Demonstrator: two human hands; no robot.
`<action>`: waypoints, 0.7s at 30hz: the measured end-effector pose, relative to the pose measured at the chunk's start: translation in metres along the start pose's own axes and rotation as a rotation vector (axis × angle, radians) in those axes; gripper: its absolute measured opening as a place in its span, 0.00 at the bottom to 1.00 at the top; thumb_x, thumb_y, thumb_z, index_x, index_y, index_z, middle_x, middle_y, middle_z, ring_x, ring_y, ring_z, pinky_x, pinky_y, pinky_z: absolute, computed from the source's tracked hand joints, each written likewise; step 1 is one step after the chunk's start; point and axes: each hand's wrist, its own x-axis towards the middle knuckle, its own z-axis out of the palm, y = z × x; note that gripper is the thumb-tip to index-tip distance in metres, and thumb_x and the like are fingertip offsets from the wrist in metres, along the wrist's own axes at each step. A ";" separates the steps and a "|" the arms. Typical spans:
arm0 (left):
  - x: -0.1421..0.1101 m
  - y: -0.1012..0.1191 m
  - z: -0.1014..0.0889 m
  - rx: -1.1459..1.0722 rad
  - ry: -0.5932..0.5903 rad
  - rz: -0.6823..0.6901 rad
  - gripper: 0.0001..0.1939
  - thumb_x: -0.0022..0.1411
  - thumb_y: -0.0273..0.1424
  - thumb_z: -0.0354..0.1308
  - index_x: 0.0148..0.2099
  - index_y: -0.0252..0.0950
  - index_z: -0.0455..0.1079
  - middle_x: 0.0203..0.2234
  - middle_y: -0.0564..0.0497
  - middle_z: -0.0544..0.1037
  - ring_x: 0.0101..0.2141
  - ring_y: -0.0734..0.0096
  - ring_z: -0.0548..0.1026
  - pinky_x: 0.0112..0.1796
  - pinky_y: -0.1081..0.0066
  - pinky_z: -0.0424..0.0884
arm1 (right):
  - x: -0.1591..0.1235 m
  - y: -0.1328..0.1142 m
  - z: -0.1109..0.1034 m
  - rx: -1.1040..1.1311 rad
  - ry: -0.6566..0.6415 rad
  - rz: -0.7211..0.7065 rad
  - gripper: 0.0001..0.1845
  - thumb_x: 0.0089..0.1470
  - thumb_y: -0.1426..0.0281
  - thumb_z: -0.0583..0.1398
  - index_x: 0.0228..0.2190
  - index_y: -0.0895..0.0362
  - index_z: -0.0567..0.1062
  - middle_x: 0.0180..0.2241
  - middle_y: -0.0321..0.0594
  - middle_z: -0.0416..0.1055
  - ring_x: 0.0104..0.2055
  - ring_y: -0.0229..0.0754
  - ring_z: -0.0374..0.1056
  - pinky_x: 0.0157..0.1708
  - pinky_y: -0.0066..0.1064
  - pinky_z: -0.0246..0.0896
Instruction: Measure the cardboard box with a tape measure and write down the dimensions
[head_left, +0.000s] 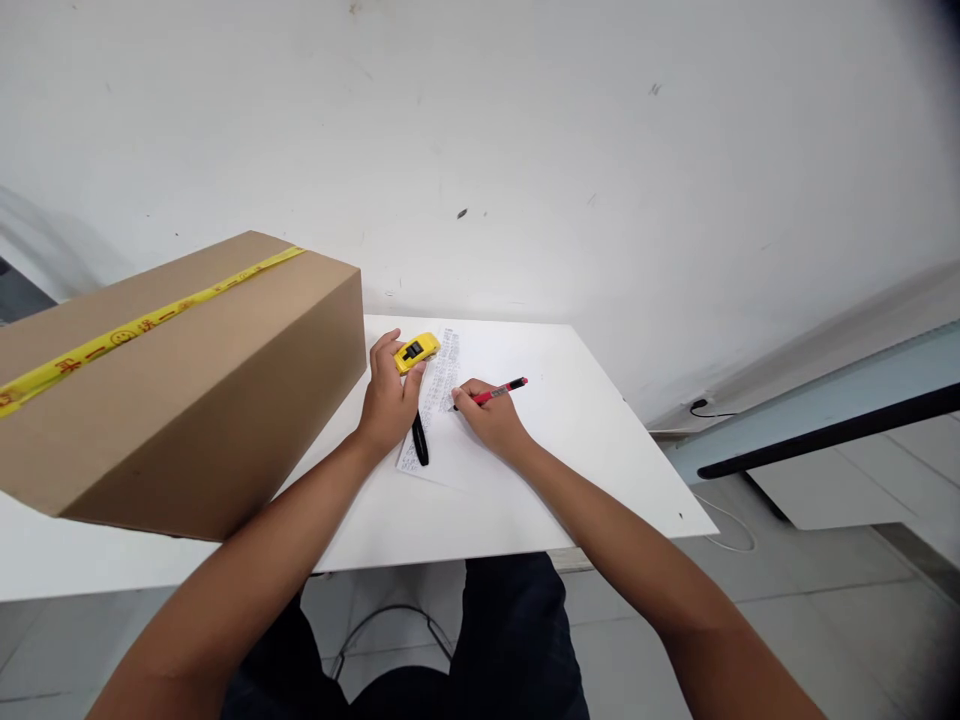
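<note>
My left hand (388, 400) rests on the white table, its fingers closed around a yellow tape measure (416, 352) with a black panel on it. In my right hand (489, 412) is a red and black pen (501, 391), its tip down on a sheet of paper (442, 463). Dense small handwriting covers the paper's left part; the words are too small to read. A black marker (420, 440) lies on the sheet beside my left wrist, its upper end hidden by the hand.
A large cardboard box (225, 400) with yellow printed tape (150, 322) stands on the table (600, 480) at the left. Behind is a scuffed white wall (525, 150). A black plug with a cable (699, 405) sits at the right, near a pale panel with a black edge (832, 435).
</note>
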 end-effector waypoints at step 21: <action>-0.001 -0.001 0.000 -0.016 0.001 -0.044 0.18 0.72 0.39 0.53 0.60 0.43 0.56 0.67 0.39 0.60 0.66 0.57 0.64 0.56 0.55 0.74 | 0.001 0.002 0.001 -0.037 0.077 -0.010 0.16 0.56 0.57 0.58 0.21 0.51 0.66 0.22 0.35 0.67 0.29 0.44 0.64 0.33 0.36 0.61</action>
